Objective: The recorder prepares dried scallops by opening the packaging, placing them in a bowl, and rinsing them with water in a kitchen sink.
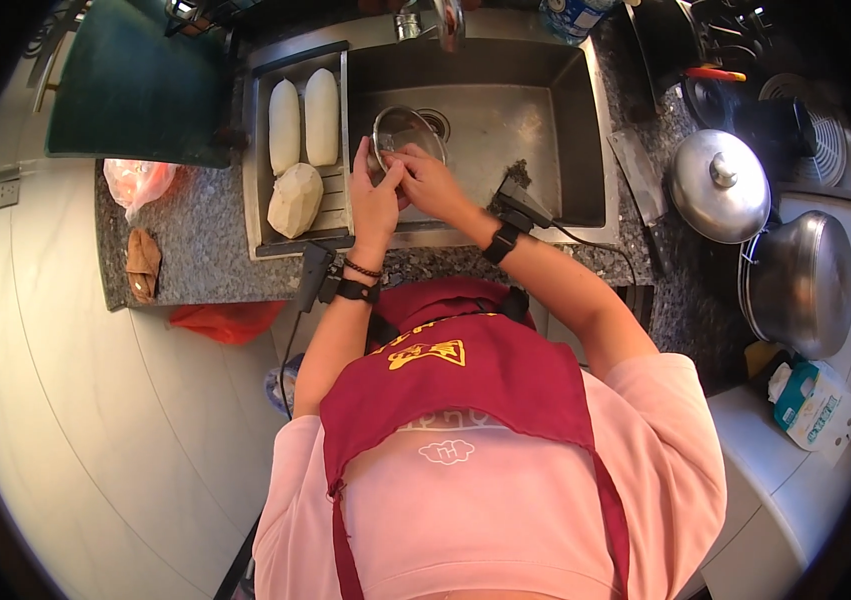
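Note:
Over the sink basin I hold a round metal bowl (433, 127), tilted, near the drain. My left hand (375, 199) is on the bowl's near left side, thumb and fingers spread around its rim. My right hand (427, 180) reaches to the near rim, its fingertips touching the bowl and my left thumb; whether it grips the bowl or something small is hidden. Left of the basin, a metal draining rack (334, 204) holds two long peeled white vegetables (284, 127) and a rounder peeled one (295, 201). Dark scraps (519, 172) lie in the sink.
The faucet (449, 26) rises behind the sink. A cleaver (639, 176) lies on the granite counter at right, beside a metal lid (720, 186) and a large pot (800, 285). A dark green board (141, 82), a plastic bag (138, 182) and a brown cloth (143, 264) are at left.

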